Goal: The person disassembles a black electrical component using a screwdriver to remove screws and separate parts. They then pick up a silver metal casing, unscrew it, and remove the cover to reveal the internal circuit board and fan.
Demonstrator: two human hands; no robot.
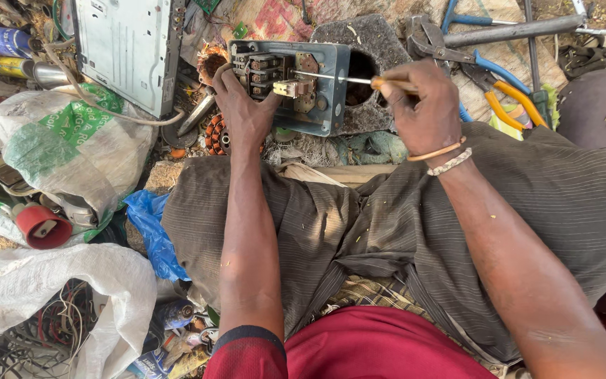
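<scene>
Left hand: the left hand [243, 105] sits at upper centre of the frame, clamped on the lower left edge of the blue-grey switch box [324, 91], fingers curled over its rim and steadying it.
Right hand: the right hand [422, 105], just right of the box, is clenched around the handle of a screwdriver [338, 78], thumb and fingers pinching it tight.
Key relation: the screwdriver's long axis runs nearly level, from the right hand leftward into the box; the tip meets the cream and brass contact parts [292, 88] in the box's middle. The box lies between the 2 hands, and the left hand is the one in contact with it; the right reaches it only through the tool.
Box, look: an open metal tray, blue-grey, scuffed, with dark contact blocks [264, 70] stacked at its left and a round hole in its right wall.
Box, place: it rests on its side against a dark grey slab [373, 42], just beyond the person's knees.
Around it: pliers with orange and blue grips [506, 91] lie at upper right, a pale metal casing [124, 49] at upper left, a coppery wound coil [215, 137] under the left wrist, and white sacks [57, 140] down the left side.
Wrist: 2 bangles [443, 158] circle the right wrist.
</scene>
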